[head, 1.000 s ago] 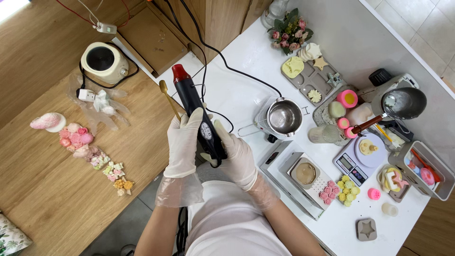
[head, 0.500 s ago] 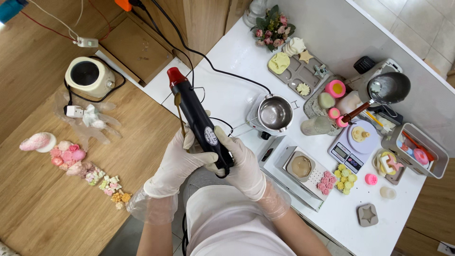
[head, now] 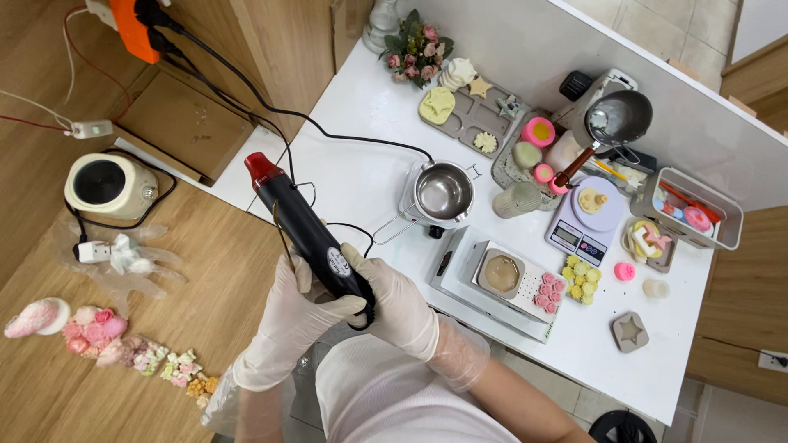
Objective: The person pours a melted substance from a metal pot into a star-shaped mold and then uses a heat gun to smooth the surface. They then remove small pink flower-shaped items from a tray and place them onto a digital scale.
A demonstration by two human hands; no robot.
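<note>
Heat gun (head: 305,234) shifted leftward, left hand (head: 300,316) and right hand (head: 400,303) grip clasping its handle

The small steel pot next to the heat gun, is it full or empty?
Empty, as far as visible: the steel pot stands upright on the white table, and its bare shiny bottom shows, with no liquid or wax inside.

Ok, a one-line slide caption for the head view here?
Gloved left hand and right hand grip a black heat gun beside a white table with a steel pot.
</note>
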